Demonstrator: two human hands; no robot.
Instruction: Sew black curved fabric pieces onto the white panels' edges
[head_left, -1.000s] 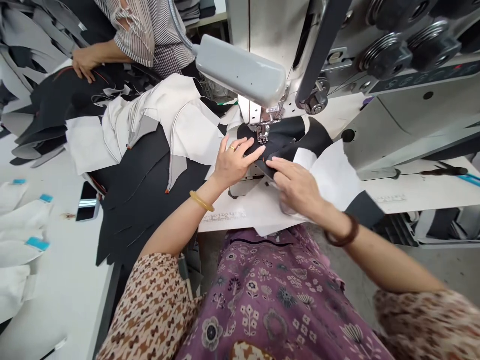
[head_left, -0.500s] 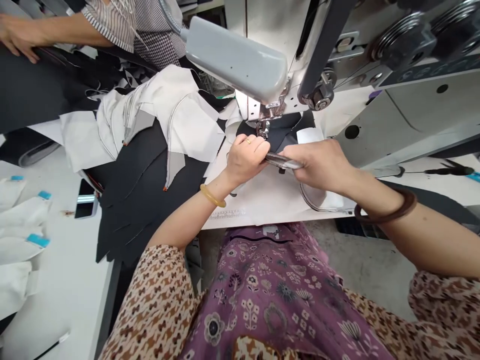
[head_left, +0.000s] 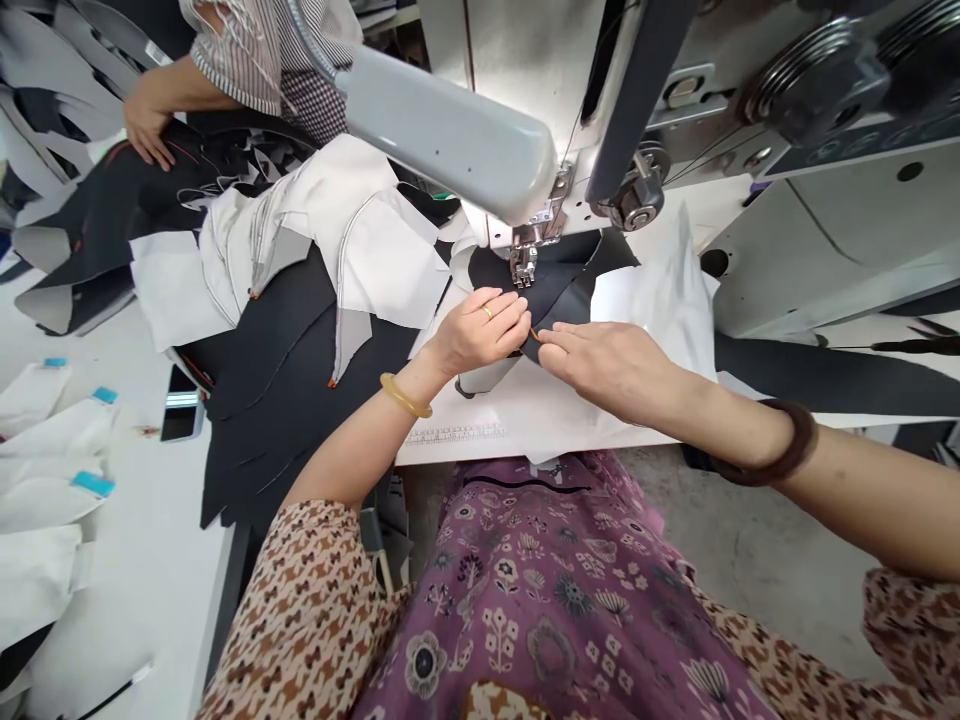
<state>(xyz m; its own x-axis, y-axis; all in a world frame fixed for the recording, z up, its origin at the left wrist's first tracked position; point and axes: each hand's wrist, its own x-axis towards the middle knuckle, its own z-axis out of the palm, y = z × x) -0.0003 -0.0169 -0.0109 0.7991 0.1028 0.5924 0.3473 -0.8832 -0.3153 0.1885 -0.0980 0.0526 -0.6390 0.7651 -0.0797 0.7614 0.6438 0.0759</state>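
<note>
A curved black fabric piece [head_left: 544, 285] lies under the presser foot [head_left: 523, 266] of the sewing machine [head_left: 600, 90]. My left hand [head_left: 480, 335] rests at its near edge, fingers together and holding it just in front of the foot. My right hand [head_left: 600, 365] comes in from the right, its fingertips gripping the same fabric and nearly meeting my left fingertips. A tiny orange mark [head_left: 534, 333] shows at the fabric edge between them. A white sheet [head_left: 652, 310] rises behind my right hand, attached to or lying against the black piece.
A stack of black cut pieces [head_left: 285, 380] and white panels [head_left: 337, 235] lies left of the machine. A co-worker's hand [head_left: 146, 135] rests on dark pieces at the far left. A phone [head_left: 180, 405] and blue-tagged white pieces [head_left: 45, 450] lie on the white table [head_left: 142, 590].
My hands have eased from a tight pinch on a shiny folded edge to flatter fingers on the fabric. The white sheet now stands up behind my right hand.
</note>
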